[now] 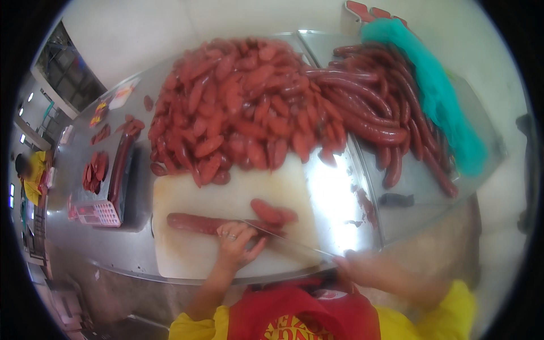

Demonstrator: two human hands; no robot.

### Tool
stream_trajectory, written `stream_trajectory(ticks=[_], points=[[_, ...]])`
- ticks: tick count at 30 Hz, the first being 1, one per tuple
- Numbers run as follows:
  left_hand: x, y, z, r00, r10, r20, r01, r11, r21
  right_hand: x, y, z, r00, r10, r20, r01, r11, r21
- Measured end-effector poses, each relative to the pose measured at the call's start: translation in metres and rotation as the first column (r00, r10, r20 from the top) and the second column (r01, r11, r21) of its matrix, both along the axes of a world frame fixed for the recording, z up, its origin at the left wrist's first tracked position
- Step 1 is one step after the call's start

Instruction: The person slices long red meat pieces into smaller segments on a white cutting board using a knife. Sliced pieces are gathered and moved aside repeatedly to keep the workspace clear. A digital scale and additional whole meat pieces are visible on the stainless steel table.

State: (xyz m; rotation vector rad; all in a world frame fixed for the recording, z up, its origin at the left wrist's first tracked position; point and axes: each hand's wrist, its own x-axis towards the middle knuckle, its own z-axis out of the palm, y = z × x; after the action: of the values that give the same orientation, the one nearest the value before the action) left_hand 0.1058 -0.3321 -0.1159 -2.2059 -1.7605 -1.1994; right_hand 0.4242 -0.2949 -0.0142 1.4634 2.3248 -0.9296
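A long dark-red sausage (195, 222) lies across the white cutting board (187, 255). My left hand (237, 241) is closed over it near its right end, fingers curled on top. In my right hand (360, 269) is a long knife (300, 245), its handle hidden by the fingers. The blade reaches left to the sausage, just beside my left fingers. Cut sausage pieces (269, 212) rest on the board above the blade. Behind the board rises a large heap of slanted sausage slices (243, 107).
Whole sausages (374, 107) are piled at the right beside a green plastic bag (447, 107). A scale (99, 212) at the left carries a sausage and slices. A dark object (396, 199) lies on the metal table (127, 249). Another person (37, 175) stands far left.
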Motion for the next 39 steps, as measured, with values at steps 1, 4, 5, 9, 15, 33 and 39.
stream_trajectory(ticks=[1,4,5,9,15,33,39], points=[[0.000,0.000,0.000,1.000,0.016,0.020,-0.016,1.000,-0.012,-0.023,0.009,-0.019,0.999,0.034,-0.039,-0.034,0.999,0.011],[0.001,-0.002,0.001,1.000,-0.010,-0.019,0.010,1.000,0.013,-0.090,0.022,-0.055,0.981,0.049,-0.190,-0.029,0.994,0.106],[0.001,-0.002,0.003,0.999,-0.015,-0.041,0.016,0.999,0.029,-0.099,0.027,-0.057,0.972,0.044,-0.230,-0.025,0.996,0.084],[-0.012,-0.005,0.006,0.995,-0.008,-0.097,0.013,0.999,0.046,-0.082,0.026,-0.030,0.979,-0.001,-0.206,-0.001,1.000,-0.013],[-0.024,-0.006,0.001,0.998,-0.013,-0.069,0.015,0.999,0.029,0.012,-0.023,0.029,1.000,-0.003,0.013,0.004,0.999,-0.041],[-0.042,-0.015,0.000,1.000,-0.003,-0.023,0.004,0.999,0.039,-0.027,-0.017,0.024,0.994,0.112,0.012,-0.113,0.990,0.085],[-0.040,-0.010,0.002,1.000,0.015,0.018,-0.015,1.000,-0.004,-0.025,-0.018,0.021,0.995,-0.010,0.102,0.018,0.997,-0.069]])
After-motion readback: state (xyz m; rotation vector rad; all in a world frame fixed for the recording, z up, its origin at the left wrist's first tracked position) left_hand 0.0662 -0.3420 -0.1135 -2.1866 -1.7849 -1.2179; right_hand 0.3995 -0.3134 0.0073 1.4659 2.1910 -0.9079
